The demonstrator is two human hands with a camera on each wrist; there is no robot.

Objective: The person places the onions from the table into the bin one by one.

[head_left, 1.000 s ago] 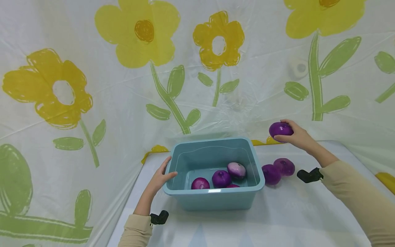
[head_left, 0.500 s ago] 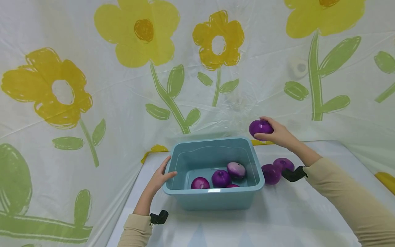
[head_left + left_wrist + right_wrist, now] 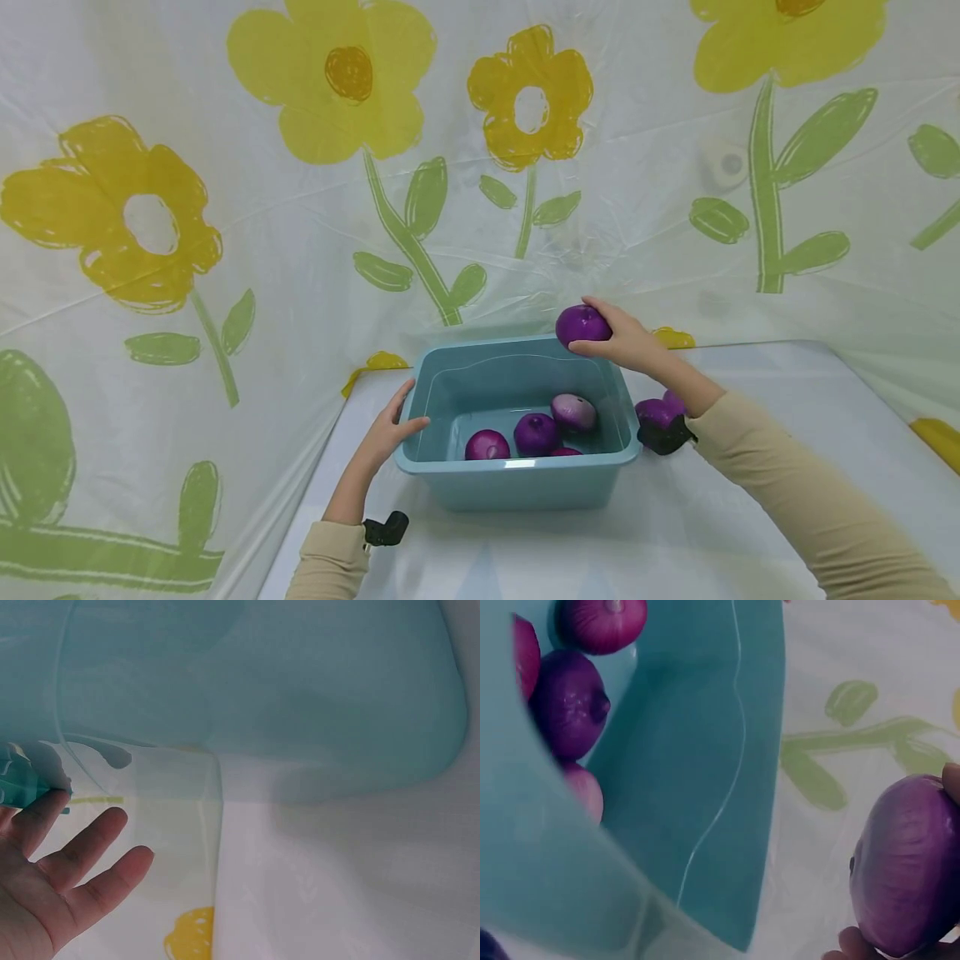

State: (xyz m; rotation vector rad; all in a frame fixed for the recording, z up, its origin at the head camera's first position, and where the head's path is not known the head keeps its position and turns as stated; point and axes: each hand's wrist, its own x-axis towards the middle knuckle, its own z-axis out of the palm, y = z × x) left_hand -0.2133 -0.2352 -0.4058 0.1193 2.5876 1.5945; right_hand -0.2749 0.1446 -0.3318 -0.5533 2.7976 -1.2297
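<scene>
My right hand (image 3: pixel 628 337) was gripping a glossy, rounded, deep purple onion (image 3: pixel 581 326), fingertips over its top and thumb below, and in the head view it overlapped the far rim of a rectangular, pale teal plastic bin (image 3: pixel 517 487), towards that rim's right end. From my right wrist, a strip of white plastic sheet (image 3: pixel 637 125), printed with yellow flowers and green stems, showed between the held onion and the bin's edge; its height above the rim I couldn't tell. My left hand (image 3: pixel 388 427) was relaxed at the bin's left edge, thumb lying over the rim, fingers spread along the outside. Inside the bin, a round magenta onion (image 3: pixel 487 446), a dark violet onion (image 3: pixel 537 434) and a pale lilac onion (image 3: pixel 574 412) sat towards the near and right walls, with a pinkish onion (image 3: pixel 566 452) mostly hidden by the near rim. Bare bin floor ran behind the magenta onion and to its left. Just beside the bin's right wall lay two purple onions (image 3: pixel 652 410), partly covered by a small black bracket (image 3: pixel 663 437) at my right wrist. Smooth white tabletop (image 3: pixel 525 554) stretched from the bin towards me.
</scene>
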